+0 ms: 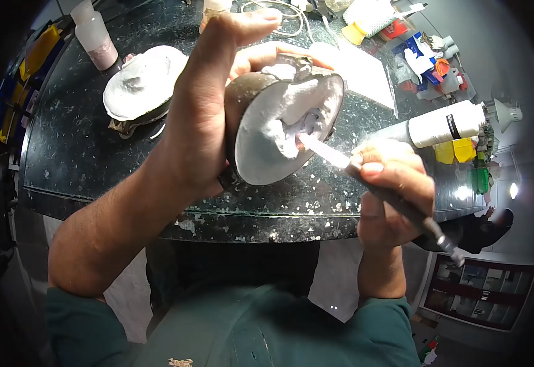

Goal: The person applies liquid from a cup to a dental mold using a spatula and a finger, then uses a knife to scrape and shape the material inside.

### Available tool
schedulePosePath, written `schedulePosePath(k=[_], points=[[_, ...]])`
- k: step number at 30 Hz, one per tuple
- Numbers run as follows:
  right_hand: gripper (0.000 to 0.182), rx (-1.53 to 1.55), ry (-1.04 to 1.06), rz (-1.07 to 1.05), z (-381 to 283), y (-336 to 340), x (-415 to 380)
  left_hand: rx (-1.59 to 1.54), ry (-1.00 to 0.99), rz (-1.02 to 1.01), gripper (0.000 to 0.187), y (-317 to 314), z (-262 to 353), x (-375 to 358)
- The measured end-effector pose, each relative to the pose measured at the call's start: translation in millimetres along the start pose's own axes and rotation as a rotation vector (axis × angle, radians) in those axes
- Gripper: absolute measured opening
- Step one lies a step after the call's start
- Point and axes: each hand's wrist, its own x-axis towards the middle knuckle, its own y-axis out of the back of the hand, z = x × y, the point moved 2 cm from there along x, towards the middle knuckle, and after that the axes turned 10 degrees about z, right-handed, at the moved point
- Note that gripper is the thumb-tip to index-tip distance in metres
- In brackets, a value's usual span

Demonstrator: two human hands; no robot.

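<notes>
White plaster looks smooth across my mould, its hollow rough; my half-open left hand cradles it, my closed right hand grips a knife.

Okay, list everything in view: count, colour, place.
Held form: one, white face, brown shell, centre
Second form: one, white face, left
Blade tool: one, dark handle, at held form
Bottle: one, translucent, pink contents, left
Container: one, white, right
Flat sheet: one, white, upper centre
Table: one, black, centre
Cabinet: one, dark red, lower right
Distant person: one, dark, right
Clutter: uncounted, mixed, right
Shirt: one, green, bottom
Left hand: one, bare, centre
Right hand: one, bare, right
</notes>
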Motion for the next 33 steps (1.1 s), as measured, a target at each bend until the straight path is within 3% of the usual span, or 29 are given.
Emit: schedulePosePath(k=[1, 2, 3, 5, 9, 12, 13, 15, 16, 17, 19, 26, 28, 33], points=[[0.015, 0.002, 0.014, -0.014, 0.0, 1.3, -4.0, -0.179, -0.067, -0.044, 0.08, -0.9, 0.5, -0.1], [0.014, -0.023, -0.001, -0.009, -1.6, 2.4, -9.3, -0.157, 0.091, 0.09, 0.068, 7.6, 0.3, 3.7], [0.014, -0.047, -0.017, -0.003, -2.9, 3.3, -12.9, -0.155, 0.092, 0.089, 0.068, 10.5, -2.4, 3.1], [0.014, 0.006, -0.044, 0.015, -2.4, 7.4, -12.3, 0.303, -0.335, -0.04, 0.053, 12.3, -5.4, 0.2], [0.019, 0.07, -0.137, 0.103, -5.2, 10.7, -12.3, 0.5, -0.48, -0.14, 0.06, 12.7, -3.3, 7.5], [0.029, 0.18, -0.243, 0.108, -13.7, 8.2, -10.1, 0.634, -0.819, -0.26, 0.061, 15.4, -4.5, 11.2], [0.032, 0.23, -0.282, 0.122, -15.2, 6.5, -10.9, 0.632, -0.818, -0.262, 0.061, 6.6, 6.0, 8.8], [0.036, 0.215, -0.304, 0.111, -17.4, 4.1, -11.7, 0.059, 0.125, -0.051, 0.076, -3.8, 18.2, 6.0], [0.037, 0.208, -0.344, 0.125, -18.7, 2.6, -9.3, -0.174, 0.128, -0.124, 0.096, -6.4, 18.1, 6.1], [0.038, 0.202, -0.383, 0.138, -18.6, 1.9, -7.9, -0.174, 0.13, -0.127, 0.096, -8.6, 15.1, 5.7], [0.037, 0.217, -0.37, 0.143, -15.2, 2.9, -4.4, 0.331, -0.073, 0.087, 0.093, -9.1, 11.0, 4.5], [0.027, 0.103, -0.379, 0.055, -22.1, 0.5, 10.5, 0.413, 0.053, -0.017, 0.093, -11.4, 18.1, 2.1], [0.044, 0.0, -0.419, 0.062, -25.2, -4.4, 12.4, 0.411, 0.05, 0.008, 0.094, -11.9, 16.4, 2.2], [0.042, 0.02, -0.437, 0.106, -23.0, -3.4, 15.8, 0.422, 0.043, 0.01, 0.093, -11.6, 16.5, 2.5]])
